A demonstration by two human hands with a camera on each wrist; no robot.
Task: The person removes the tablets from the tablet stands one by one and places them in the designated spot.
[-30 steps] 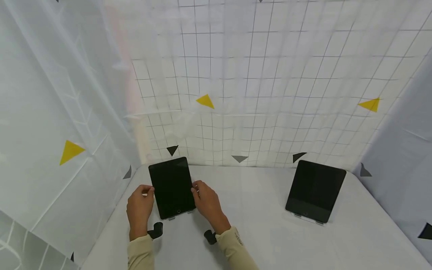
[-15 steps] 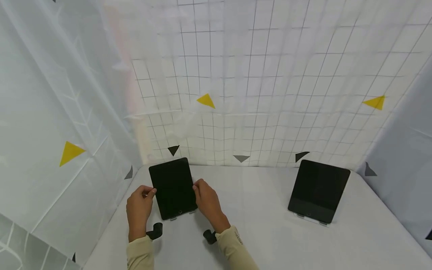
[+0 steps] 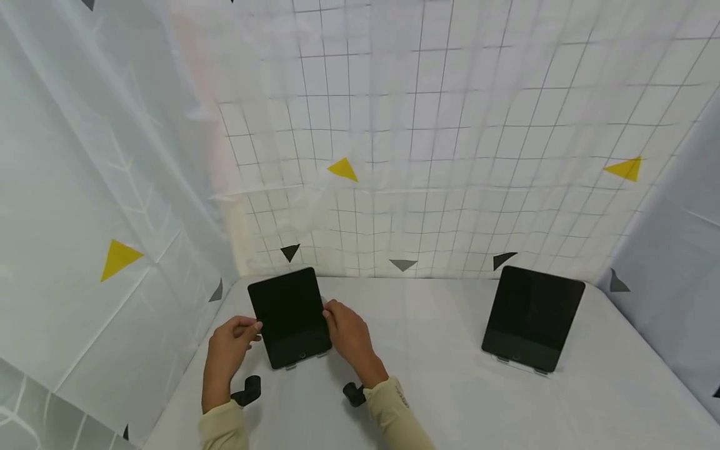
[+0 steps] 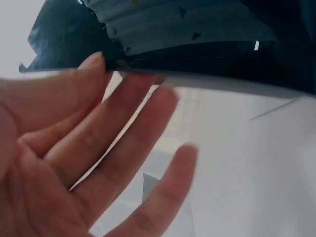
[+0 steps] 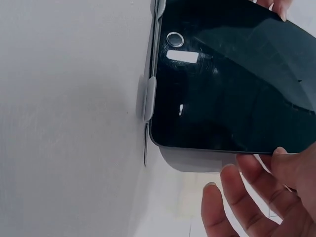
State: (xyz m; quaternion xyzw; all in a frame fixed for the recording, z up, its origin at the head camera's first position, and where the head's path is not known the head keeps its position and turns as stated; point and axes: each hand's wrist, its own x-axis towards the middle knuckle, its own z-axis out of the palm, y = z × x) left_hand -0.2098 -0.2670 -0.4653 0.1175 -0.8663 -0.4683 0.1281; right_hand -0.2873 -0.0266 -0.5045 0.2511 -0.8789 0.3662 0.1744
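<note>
A black tablet (image 3: 290,315) leans back on a clear stand (image 5: 151,98) at the left of the table; the stand's small front lips hold its lower edge. My left hand (image 3: 229,347) pinches the tablet's left edge, its thumb (image 4: 92,63) on the screen side and the other fingers spread around and behind the edge. On the opposite edge my right hand (image 3: 350,332) pinches with thumb and index finger, while its remaining fingers (image 5: 215,205) stay loosely spread beside the stand. The screen is dark, and a round home button (image 5: 175,39) shows near its lower edge.
A second black tablet (image 3: 533,319) leans on a similar clear stand (image 3: 520,365) at the right of the white table (image 3: 427,375). White sheeting (image 3: 394,125) with grid lines rises behind the table, with more sheeting at both sides. Black wrist cameras (image 3: 247,390) sit under the wrists.
The left tablet's top edge has dropped slightly, so it leans back a little more. My left hand has slid a little lower along the edge, its forearm shifting left. My right hand keeps its grip.
</note>
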